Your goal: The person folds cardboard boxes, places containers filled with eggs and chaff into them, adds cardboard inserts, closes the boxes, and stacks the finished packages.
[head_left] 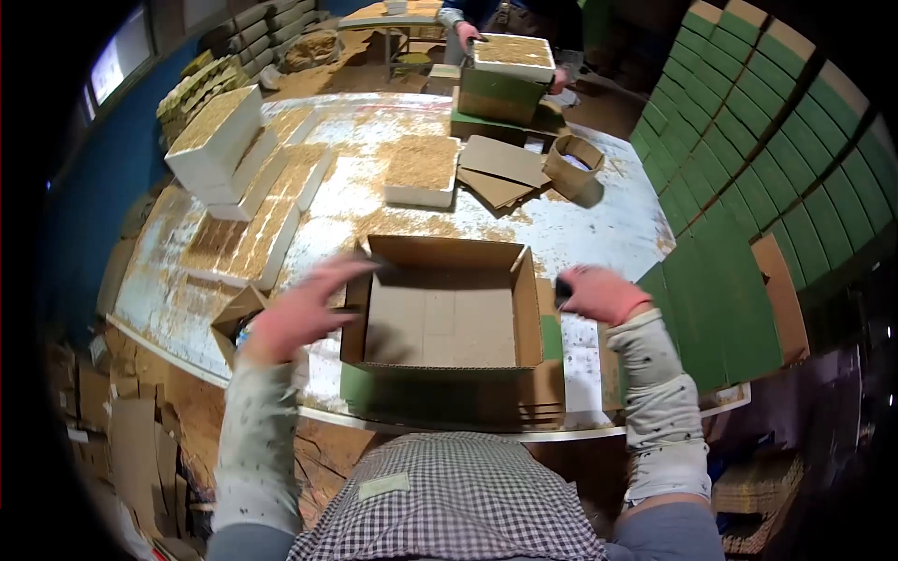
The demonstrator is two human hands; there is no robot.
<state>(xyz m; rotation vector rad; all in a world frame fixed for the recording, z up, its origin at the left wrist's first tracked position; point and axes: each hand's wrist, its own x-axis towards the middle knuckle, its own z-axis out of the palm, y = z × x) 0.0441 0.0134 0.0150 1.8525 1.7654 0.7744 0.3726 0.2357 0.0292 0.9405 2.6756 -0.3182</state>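
Note:
An uncovered cardboard box (440,323), its brown inside showing and its floor bare, stands in front of me at the table's near edge. My left hand (304,310), in a pink glove with dark fingertips, hovers at the box's left side, blurred, fingers apart and holding nothing I can see. Off the box's right wall is my right hand (606,294), gloved alike. Its fingers are loosely bent toward the box, apart from it, with nothing visible in them. Green-faced cardboard (552,337) lies under and beside the box.
White trays (253,245) filled with brown granular material stand at left, some stacked; another tray (421,173) sits beyond the box. Cardboard sheets (503,161) and a round container (572,161) lie farther back. Green boxes (748,140) tower at right. Across the table, a person's hands (468,35) hold a filled tray.

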